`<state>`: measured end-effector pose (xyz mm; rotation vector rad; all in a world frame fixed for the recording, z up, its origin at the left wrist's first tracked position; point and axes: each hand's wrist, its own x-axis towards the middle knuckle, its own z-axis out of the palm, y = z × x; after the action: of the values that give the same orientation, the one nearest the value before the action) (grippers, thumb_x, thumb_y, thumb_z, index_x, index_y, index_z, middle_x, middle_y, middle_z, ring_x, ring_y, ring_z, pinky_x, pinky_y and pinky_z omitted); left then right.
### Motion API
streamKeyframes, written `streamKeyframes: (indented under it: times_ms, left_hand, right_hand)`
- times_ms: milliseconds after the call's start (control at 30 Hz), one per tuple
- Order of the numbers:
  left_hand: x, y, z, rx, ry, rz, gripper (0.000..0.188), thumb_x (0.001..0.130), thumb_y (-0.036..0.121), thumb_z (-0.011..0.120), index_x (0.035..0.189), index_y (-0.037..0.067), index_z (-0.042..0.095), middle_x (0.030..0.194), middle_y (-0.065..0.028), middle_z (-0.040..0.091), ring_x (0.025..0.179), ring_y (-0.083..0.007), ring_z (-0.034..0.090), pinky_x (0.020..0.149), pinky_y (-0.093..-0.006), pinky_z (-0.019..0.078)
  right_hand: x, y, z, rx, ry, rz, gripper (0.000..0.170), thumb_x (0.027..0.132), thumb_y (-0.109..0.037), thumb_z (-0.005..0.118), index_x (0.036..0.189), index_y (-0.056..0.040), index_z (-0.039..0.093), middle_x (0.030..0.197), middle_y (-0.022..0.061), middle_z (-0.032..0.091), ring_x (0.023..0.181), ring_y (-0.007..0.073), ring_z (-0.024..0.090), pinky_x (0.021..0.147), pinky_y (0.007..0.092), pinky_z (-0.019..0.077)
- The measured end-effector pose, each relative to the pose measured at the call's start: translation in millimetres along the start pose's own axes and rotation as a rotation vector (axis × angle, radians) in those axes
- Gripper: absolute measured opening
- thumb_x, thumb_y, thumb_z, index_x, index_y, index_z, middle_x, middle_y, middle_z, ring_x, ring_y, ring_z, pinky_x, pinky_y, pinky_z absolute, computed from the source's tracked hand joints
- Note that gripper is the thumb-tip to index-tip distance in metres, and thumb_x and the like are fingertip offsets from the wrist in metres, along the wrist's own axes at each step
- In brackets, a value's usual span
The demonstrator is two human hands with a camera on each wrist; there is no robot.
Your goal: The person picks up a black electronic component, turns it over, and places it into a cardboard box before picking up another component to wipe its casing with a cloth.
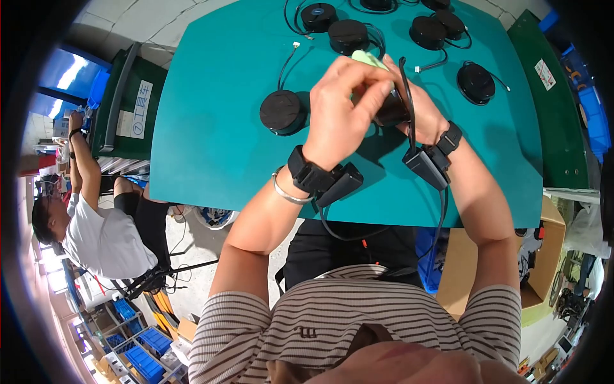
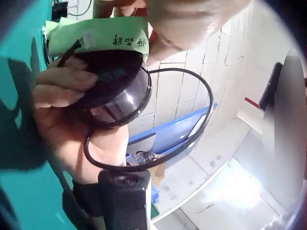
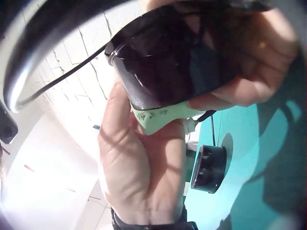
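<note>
A black round device is held up above the mat, tilted, its black cable looping away. My right hand grips it around its side. A light green paper slip with handwritten marks lies against the device's edge. My left hand pinches the slip with thumb and fingers. A small white connector shows beside the slip.
On the green mat another round device lies to the left, and one to the right. Several more stand along the far edge, with cables. A cardboard box is below the mat's right side; a seated person is at left.
</note>
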<state>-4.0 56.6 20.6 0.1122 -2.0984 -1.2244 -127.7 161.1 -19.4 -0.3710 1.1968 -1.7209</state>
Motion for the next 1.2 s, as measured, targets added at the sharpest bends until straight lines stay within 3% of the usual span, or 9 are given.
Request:
streamKeyframes:
  times_ms: [300,733,800,867,933,967,1000,1067,1200]
  left_hand:
    - [2.1,-1.5,-0.8,-0.141,-0.063,-0.042,0.015,0.091,0.006,0.068,0.106,0.003,0.069,0.088,0.0007,0.052,0.072,-0.0065,0.05,0.062,-0.022,0.0439]
    - [2.7,6.5,-4.7,-0.095,-0.035,-0.024,0.016,0.091,0.01,0.066,0.106,0.005,0.07,0.09,-0.0022,0.056,0.077,-0.01,0.056,0.069,-0.0257,0.0477]
    - [3.2,-0.2,-2.7,-0.216,0.02,-0.027,0.015,0.092,0.009,0.064,0.106,0.006,0.069,0.093,-0.0029,0.056,0.081,-0.0105,0.056,0.073,-0.026,0.0477]
    - [3.3,0.8,-4.7,-0.19,-0.018,-0.045,0.02,0.09,0.012,0.067,0.109,0.007,0.066,0.104,-0.005,0.056,0.089,-0.0123,0.057,0.077,-0.0275,0.0488]
    - [2.6,6.2,-4.2,-0.084,-0.082,0.015,0.031,0.084,0.017,0.075,0.112,0.007,0.065,0.115,-0.0068,0.053,0.095,-0.0151,0.057,0.082,-0.0293,0.0497]
    - [2.2,4.1,-4.3,-0.064,-0.124,0.01,0.054,0.075,0.021,0.083,0.122,0.009,0.06,0.126,-0.0091,0.048,0.105,-0.0216,0.057,0.088,-0.0321,0.0504]
    - [1.8,3.6,-4.1,-0.067,-0.12,0.013,0.054,0.075,0.021,0.083,0.122,0.009,0.06,0.126,-0.0091,0.048,0.105,-0.0216,0.057,0.088,-0.0321,0.0504]
    - [1.4,2.5,-2.6,0.014,-0.146,0.054,0.071,0.069,0.021,0.086,0.131,0.011,0.053,0.13,-0.011,0.047,0.113,-0.0272,0.055,0.092,-0.0358,0.0507]
    - [0.6,-3.1,0.5,0.139,-0.173,0.091,0.075,0.067,0.014,0.083,0.133,0.011,0.049,0.131,-0.0133,0.045,0.118,-0.0325,0.052,0.097,-0.0409,0.0502]
  right_hand:
    - [-5.7,-8.2,-1.1,-0.03,-0.116,-0.007,0.048,0.102,-0.051,0.043,0.124,-0.0117,0.057,0.092,-0.0058,0.063,0.075,0.0014,0.059,0.061,0.0204,0.0478]
    - [0.4,-8.9,-13.0,-0.042,-0.26,-0.067,0.047,0.1,-0.052,0.044,0.116,-0.0102,0.058,0.088,0.0001,0.062,0.071,0.0107,0.06,0.058,0.0251,0.0497]
    - [17.1,-7.2,-29.9,0.32,-0.651,0.128,0.047,0.101,-0.052,0.042,0.112,-0.0096,0.058,0.085,0.0016,0.062,0.067,0.0123,0.06,0.053,0.0254,0.0484]
    - [14.8,-9.4,-16.8,0.355,-0.544,0.148,0.048,0.101,-0.053,0.041,0.116,-0.0094,0.057,0.09,0.0031,0.062,0.068,0.0142,0.062,0.053,0.0258,0.0503]
    - [5.7,-14.6,-2.2,0.336,-0.142,0.149,0.052,0.101,-0.055,0.04,0.121,-0.0088,0.054,0.096,0.0049,0.062,0.07,0.0169,0.064,0.055,0.0266,0.0531]
    - [4.4,-16.3,7.6,0.272,-0.146,0.043,0.056,0.1,-0.057,0.039,0.125,-0.0083,0.051,0.101,0.0065,0.062,0.072,0.0194,0.065,0.058,0.0277,0.055]
    - [-0.5,-19.1,17.5,0.27,0.004,0.062,0.058,0.099,-0.06,0.039,0.12,-0.0079,0.055,0.099,0.0066,0.062,0.071,0.0193,0.064,0.057,0.0279,0.0539]
    - [16.4,-13.3,-11.0,0.278,-0.279,0.104,0.058,0.098,-0.062,0.04,0.113,-0.0084,0.058,0.096,0.0065,0.062,0.069,0.0185,0.062,0.056,0.0297,0.0532]
    - [7.9,-9.7,-4.9,0.092,-0.057,0.01,0.06,0.096,-0.064,0.041,0.107,-0.008,0.059,0.094,0.0058,0.062,0.066,0.0178,0.061,0.055,0.0314,0.0523]
